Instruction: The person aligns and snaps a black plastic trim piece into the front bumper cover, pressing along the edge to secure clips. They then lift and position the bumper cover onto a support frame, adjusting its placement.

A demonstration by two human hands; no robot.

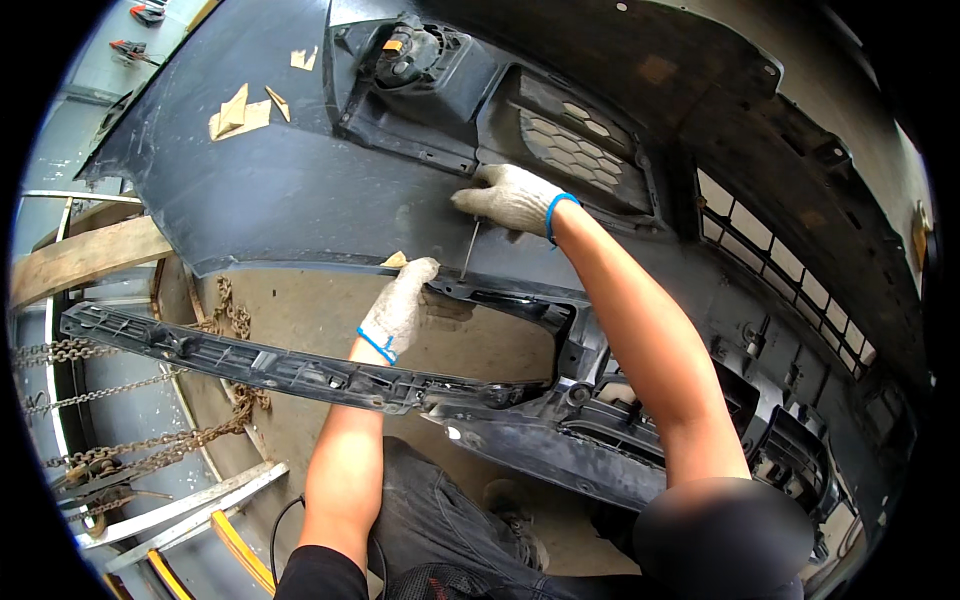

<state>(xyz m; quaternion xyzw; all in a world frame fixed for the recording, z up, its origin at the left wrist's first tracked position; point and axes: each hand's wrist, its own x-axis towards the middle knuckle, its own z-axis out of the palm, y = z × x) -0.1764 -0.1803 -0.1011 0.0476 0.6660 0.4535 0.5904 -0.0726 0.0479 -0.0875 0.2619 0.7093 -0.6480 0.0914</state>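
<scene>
A large dark plastic car bumper cover (300, 205) lies inner side up before me. My right hand (512, 197), in a whitish knit glove with a blue cuff, is closed round the hidden handle of a screwdriver (472, 245). Its thin metal shaft points down to the cover's near edge. Just left of the tip, my left hand (398, 305), gloved alike, pinches that edge, with some fingers out of sight. A long black ribbed trim strip (270, 366) crosses over my left forearm and meets the cover's frame on the right.
A round lamp-like part (405, 55) sits in the cover, near a honeycomb grille (580, 145). Torn tan paper pieces (240, 115) lie on top. Rusty chains (180, 445), a wooden beam (90, 262) and metal rails (190, 510) are at the left.
</scene>
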